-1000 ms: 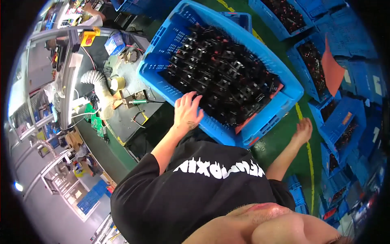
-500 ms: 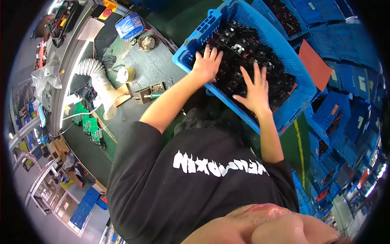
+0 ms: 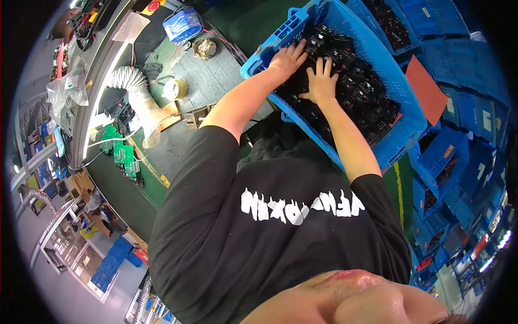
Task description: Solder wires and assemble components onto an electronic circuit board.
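Both hands are unclenched, fingers spread: the left hand [image 3: 288,60] lies palm-down on the heap by the crate wall, the right hand [image 3: 322,85] just beside it, neither seen to grasp a piece. Small black moulded parts [image 3: 361,89], right under and beyond the fingers, look best levelled with flat, light palms, since pushing hard could snag their angular edges or spill them. Around the hands stands the blue perforated plastic crate [image 3: 406,135], rigid and thick-rimmed. Left of the grip, a ribbed duct hose [image 3: 129,78] curves over a scuffed workbench [image 3: 199,75].
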`<state>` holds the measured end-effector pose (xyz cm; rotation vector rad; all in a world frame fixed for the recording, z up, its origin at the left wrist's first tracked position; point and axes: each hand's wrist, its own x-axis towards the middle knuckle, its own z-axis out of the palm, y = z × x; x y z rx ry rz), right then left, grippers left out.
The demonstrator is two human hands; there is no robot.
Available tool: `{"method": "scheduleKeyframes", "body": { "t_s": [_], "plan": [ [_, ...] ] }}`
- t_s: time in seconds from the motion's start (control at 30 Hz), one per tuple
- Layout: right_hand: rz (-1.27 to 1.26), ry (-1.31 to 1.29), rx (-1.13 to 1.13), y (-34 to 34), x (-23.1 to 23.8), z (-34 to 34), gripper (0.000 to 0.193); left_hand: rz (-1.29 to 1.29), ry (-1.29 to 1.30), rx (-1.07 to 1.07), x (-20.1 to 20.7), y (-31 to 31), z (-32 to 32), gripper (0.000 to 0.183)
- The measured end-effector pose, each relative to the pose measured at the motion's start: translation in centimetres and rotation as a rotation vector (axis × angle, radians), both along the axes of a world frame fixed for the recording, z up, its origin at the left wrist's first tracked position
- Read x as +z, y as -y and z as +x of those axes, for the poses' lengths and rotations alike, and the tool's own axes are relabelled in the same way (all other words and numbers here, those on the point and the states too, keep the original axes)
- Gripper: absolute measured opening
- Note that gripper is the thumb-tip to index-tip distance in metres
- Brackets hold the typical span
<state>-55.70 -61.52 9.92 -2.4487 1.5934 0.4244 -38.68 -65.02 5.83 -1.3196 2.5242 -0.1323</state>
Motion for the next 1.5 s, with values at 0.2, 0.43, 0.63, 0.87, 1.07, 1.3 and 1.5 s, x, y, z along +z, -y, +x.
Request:
{"method": "scheduleKeyframes", "body": {
  "t_s": [0.2, 0.43, 0.63, 0.87, 1.07, 1.3, 1.5],
  "plan": [
    [-0.091, 0.01, 0.057, -1.5, -0.6, -0.4, 0.086, 0.067, 0.04, 0.013, 1.0, 0.2, -0.3, 0.046],
    [-0.038, 0.068, 0.024, -0.6, -0.6, -0.4, 0.085, 0.082, 0.032, -0.087, 1.2, 1.2, 0.1, 0.047],
    [-0.004, 0.111, -0.067, -1.1, -0.9, 0.0, 0.086, -0.009, 0.068, -0.07, -0.4, 0.0, 0.4, 0.053],
    [-0.094, 0.249, -0.01, -2.0, -1.9, -1.5, 0.079, 0.078, -0.09, -0.12, -1.4, 0.8, 1.3, 0.058],
    [-0.133, 0.374, -0.011, -1.8, -2.1, -2.3, 0.076, 0.154, -0.189, -0.051, -1.8, 0.9, 1.1, 0.059],
    [-0.159, 0.44, -0.004, -1.6, -2.4, -3.6, 0.073, 0.321, -0.332, -0.025, 1.4, 0.7, 1.2, 0.094],
    [-0.173, 0.543, -0.008, -1.2, -2.9, -4.3, 0.064, 0.209, -0.425, -0.098, 0.5, 0.7, 1.9, 0.081]
  ]
}}
